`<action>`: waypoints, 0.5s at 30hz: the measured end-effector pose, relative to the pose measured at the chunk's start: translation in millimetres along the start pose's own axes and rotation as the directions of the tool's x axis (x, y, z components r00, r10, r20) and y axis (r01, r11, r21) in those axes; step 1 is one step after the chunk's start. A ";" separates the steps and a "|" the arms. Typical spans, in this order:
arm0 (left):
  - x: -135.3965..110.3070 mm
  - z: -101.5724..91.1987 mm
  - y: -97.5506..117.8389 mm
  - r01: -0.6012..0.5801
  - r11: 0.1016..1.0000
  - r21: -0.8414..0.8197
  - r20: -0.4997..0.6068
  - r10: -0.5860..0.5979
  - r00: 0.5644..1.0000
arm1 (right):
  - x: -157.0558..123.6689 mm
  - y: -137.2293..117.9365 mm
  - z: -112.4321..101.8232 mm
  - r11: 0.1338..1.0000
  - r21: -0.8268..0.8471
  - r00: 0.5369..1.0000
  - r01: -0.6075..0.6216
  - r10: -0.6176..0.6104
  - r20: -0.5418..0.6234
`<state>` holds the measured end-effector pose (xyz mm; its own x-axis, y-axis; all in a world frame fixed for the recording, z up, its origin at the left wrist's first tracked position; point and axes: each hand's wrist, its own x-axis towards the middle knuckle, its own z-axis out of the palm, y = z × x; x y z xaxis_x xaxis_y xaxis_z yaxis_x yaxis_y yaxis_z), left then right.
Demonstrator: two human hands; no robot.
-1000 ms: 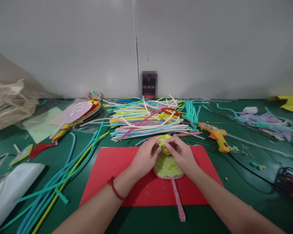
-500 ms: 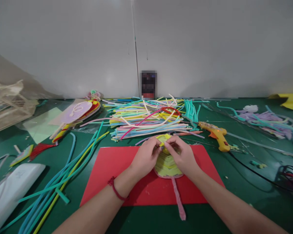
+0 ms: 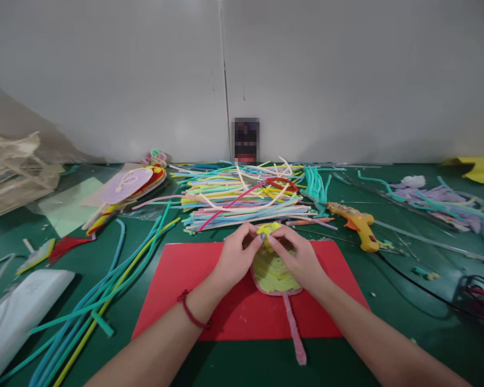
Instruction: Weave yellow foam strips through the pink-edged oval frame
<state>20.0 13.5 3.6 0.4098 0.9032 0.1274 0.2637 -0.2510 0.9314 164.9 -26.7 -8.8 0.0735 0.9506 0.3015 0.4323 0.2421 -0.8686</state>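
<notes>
A fan-shaped craft piece [image 3: 275, 274] covered in yellow-green fuzzy strips lies on a red sheet [image 3: 193, 290], its pink fuzzy handle [image 3: 294, 333] pointing toward me. My left hand [image 3: 236, 258] and my right hand [image 3: 298, 258] meet at the piece's far end. The fingers of both pinch a yellow fuzzy strip [image 3: 267, 230] there. My left wrist wears a red cord.
A heap of coloured fuzzy sticks [image 3: 242, 196] lies just beyond the red sheet. A yellow glue gun [image 3: 357, 223] with a black cord sits to the right. Long teal and yellow sticks [image 3: 105, 290], a white object [image 3: 20, 312] and finished fans [image 3: 129, 185] lie left. A wall bounds the table's far side.
Both hands have shifted slightly along the top of the piece, and the yellow strip now looks more bunched between the fingertips. Nothing else has moved.
</notes>
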 end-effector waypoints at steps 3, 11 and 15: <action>-0.4 -0.8 0.9 -0.016 1.000 -0.017 0.015 0.016 1.000 | 0.3 1.2 -0.3 1.000 -0.017 1.000 0.005 -0.005 0.005; -0.5 -1.0 1.4 -0.025 1.000 -0.001 0.037 0.025 0.999 | 1.0 -1.7 -0.3 1.000 0.011 1.000 -0.007 0.007 0.005; -0.7 -1.3 2.8 -0.032 0.999 0.001 0.035 0.032 0.999 | 0.2 -4.3 -0.5 0.999 0.041 1.000 -0.026 0.026 0.012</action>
<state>19.3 12.6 6.5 0.4484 0.8821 0.1447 0.2516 -0.2799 0.9265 163.5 -27.7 -4.8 0.0738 0.9588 0.2742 0.3929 0.2248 -0.8917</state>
